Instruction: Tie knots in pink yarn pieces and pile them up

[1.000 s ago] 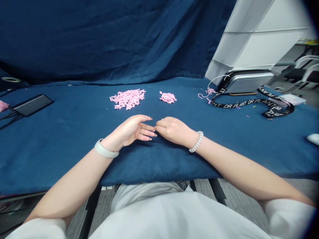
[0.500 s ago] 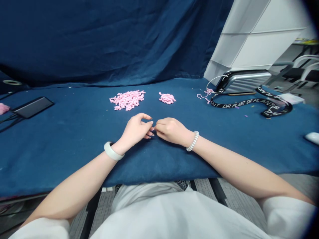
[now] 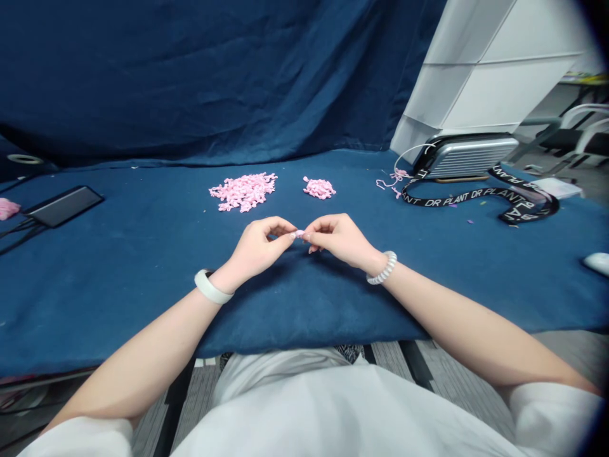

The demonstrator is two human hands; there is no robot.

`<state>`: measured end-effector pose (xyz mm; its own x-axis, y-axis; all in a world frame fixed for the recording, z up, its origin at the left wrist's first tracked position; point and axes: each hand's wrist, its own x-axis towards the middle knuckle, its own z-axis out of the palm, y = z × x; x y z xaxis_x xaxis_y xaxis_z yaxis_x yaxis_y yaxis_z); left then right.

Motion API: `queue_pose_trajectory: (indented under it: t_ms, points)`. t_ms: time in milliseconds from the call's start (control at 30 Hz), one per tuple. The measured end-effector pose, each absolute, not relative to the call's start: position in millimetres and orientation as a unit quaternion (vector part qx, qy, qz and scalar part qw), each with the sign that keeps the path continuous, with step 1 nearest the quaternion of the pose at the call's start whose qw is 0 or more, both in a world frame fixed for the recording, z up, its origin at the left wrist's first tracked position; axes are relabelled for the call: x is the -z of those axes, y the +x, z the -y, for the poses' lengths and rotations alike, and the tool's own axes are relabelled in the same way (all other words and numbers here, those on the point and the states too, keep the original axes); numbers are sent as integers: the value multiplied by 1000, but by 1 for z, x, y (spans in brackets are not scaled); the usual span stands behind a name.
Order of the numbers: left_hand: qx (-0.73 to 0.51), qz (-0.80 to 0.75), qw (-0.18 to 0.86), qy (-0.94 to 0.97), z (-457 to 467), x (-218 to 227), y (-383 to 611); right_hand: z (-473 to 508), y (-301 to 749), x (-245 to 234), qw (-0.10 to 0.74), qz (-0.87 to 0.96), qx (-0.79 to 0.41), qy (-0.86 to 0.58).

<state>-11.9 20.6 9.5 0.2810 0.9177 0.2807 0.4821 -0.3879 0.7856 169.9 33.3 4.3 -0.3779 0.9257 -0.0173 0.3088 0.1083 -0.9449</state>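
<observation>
DR PLANT lanyard (image 3: 476,197) beside ribbed silver case (image 3: 471,157); black device (image 3: 64,206) on blue cloth (image 3: 118,285).

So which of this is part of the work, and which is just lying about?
In use: left hand and right hand, pinching a small pink piece; larger pink pile; smaller pink pile.

Lying about: black DR PLANT lanyard; silver hard case; dark flat device.

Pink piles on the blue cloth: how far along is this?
Roughly, going by the layout. Possibly done: the smaller pile of pink knotted pieces. In hand: one small pink piece, pinched between the fingertips of the left hand and right hand. Seemingly left: the larger pile, plus loose pink strands beside the silver case.
</observation>
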Motion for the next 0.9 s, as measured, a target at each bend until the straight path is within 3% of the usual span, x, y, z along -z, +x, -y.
queue_pose_trajectory:
  t_ms: [333,700,900]
  points:
    - [-405,-465,271,739,-16,-6,-9,-29,170,-10,329,629,-545,-445]
    - [-411,-474,266,732,-14,-7,-4,-27,167,-7,374,638,-499,-451]
    - [-438,-451,143,765,-5,-6,3,-23,164,-8,410,636,-462,-462]
